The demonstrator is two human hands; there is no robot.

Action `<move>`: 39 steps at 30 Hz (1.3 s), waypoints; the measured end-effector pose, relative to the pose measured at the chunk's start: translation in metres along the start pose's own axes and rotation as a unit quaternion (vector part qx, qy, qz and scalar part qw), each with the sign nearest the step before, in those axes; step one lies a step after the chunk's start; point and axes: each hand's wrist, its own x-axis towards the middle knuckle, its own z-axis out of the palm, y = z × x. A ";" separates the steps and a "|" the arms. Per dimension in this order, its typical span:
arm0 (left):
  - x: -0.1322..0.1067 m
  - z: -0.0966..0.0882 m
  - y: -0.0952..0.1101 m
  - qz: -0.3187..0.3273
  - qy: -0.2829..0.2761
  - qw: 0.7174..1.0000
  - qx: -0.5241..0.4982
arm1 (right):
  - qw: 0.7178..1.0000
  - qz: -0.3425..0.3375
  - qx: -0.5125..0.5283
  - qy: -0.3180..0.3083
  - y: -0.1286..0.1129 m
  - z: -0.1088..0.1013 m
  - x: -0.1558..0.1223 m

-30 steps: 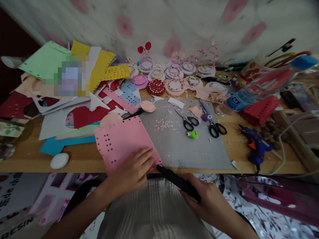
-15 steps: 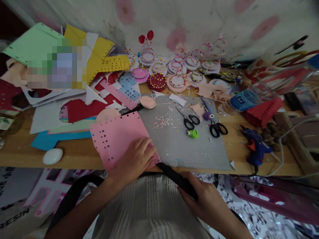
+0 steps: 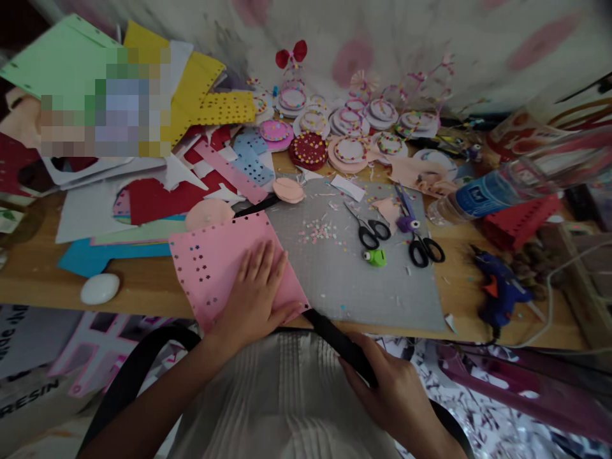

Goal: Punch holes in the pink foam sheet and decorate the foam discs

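Observation:
A pink paper sheet (image 3: pixel 220 255) with small star-shaped holes along its edges and in rows lies near the front edge of the table. My left hand (image 3: pixel 255 293) rests flat on it, fingers stretched out and a little apart, the thumb toward the near right corner. My right hand (image 3: pixel 392 376) is closed around the handle of what looks like a black hand-held hole punch (image 3: pixel 342 341). Its front end meets that corner of the sheet, and its jaws are too small to make out. Small confetti bits (image 3: pixel 319 231) lie on the grey mat (image 3: pixel 373 293).
Right of the sheet are black-handled scissors (image 3: pixel 368 233), a green clip-like piece (image 3: pixel 376 257) and a blue glue gun (image 3: pixel 500 287). A plastic bottle (image 3: pixel 478 197) leans at the right. Beaded paper discs (image 3: pixel 308 150) line the back, paper scraps (image 3: pixel 157 197) the left.
My left hand has opened out from curled fingers near the sheet's right edge to lying flat farther left on the sheet. My right hand keeps hold of the punch. The view has shifted slightly.

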 end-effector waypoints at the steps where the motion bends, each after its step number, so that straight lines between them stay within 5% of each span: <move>1: 0.000 0.000 0.000 -0.001 0.000 1.000 -0.001 | 1.000 0.000 -0.001 0.005 0.000 0.000 -0.001; 25: -0.001 0.000 -0.001 0.005 -0.001 1.000 0.001 | 0.998 -0.057 -0.025 -0.011 0.008 -0.012 0.026; 39: -0.003 -0.006 -0.025 0.056 -0.028 0.998 -0.006 | 0.997 -0.071 -0.013 -0.040 0.006 -0.012 0.024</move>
